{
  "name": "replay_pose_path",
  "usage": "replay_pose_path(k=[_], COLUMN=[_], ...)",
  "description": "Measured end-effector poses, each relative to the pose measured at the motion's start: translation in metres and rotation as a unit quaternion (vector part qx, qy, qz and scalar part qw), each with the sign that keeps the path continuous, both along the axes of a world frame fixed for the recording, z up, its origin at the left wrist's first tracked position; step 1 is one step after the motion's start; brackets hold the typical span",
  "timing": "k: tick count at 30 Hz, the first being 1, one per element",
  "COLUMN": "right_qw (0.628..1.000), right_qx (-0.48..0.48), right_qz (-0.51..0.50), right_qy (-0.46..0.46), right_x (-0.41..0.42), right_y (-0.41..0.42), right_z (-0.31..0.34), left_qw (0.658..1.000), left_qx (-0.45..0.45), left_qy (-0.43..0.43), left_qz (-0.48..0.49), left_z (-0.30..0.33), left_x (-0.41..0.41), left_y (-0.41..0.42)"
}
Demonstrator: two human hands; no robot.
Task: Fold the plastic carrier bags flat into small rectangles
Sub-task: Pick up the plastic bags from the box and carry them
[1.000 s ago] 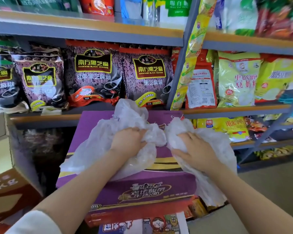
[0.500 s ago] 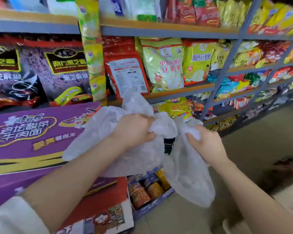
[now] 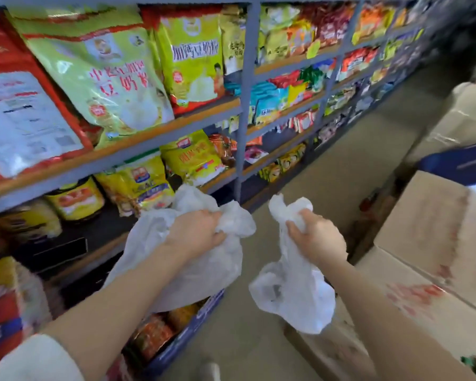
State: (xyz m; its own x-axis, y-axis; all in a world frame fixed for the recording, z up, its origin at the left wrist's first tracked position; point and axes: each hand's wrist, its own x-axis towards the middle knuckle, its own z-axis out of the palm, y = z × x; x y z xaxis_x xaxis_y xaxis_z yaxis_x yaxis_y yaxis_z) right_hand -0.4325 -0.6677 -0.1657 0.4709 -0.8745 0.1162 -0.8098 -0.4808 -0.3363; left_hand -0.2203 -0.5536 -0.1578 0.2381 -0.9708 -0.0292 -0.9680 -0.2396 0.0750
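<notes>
The left hand (image 3: 195, 233) and right hand (image 3: 318, 237) each clutch a crumpled bag (image 3: 201, 270), (image 3: 291, 292) in mid-air beside the shelves (image 3: 242, 111), so without a flat surface any fold may slip loose.

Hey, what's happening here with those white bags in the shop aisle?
A person stands in a shop aisle beside stocked shelves, holding a crumpled white plastic bag in each hand. The left hand grips the bigger bunched bag and the right hand grips the smaller bag, which hangs below the fist. The two bags are apart, both in the air. Neither is flattened or folded yet. Cardboard boxes sit to the right.
</notes>
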Motion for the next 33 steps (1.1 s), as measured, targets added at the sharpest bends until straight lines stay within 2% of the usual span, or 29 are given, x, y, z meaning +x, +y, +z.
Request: replay_pose_path(k=[6, 11, 19, 24, 33], right_qw=[0.999, 0.995, 0.975, 0.965, 0.966], right_qx=[-0.009, -0.007, -0.025, -0.032, -0.019], right_qz=[-0.05, -0.1, -0.214, -0.255, -0.248], right_qy=[-0.002, -0.024, -0.044, -0.059, -0.066], right_x=[0.013, 0.024, -0.004, -0.033, -0.075], right_y=[-0.109, -0.223, -0.396, -0.514, -0.744], right_z=[-0.018, -0.006, 0.001, -0.016, 0.002], left_qw=[0.997, 0.991, 0.97, 0.966, 0.964], left_qx=[-0.022, -0.031, -0.061, -0.052, -0.017], left_qy=[0.044, 0.033, 0.058, 0.062, 0.078], left_qz=[-0.065, -0.123, -0.229, -0.245, -0.253], left_z=[-0.02, -0.008, -0.003, -0.02, -0.016], left_x=[0.013, 0.031, 0.015, -0.014, -0.054], left_y=[-0.148, -0.285, -0.5, -0.636, -0.866])
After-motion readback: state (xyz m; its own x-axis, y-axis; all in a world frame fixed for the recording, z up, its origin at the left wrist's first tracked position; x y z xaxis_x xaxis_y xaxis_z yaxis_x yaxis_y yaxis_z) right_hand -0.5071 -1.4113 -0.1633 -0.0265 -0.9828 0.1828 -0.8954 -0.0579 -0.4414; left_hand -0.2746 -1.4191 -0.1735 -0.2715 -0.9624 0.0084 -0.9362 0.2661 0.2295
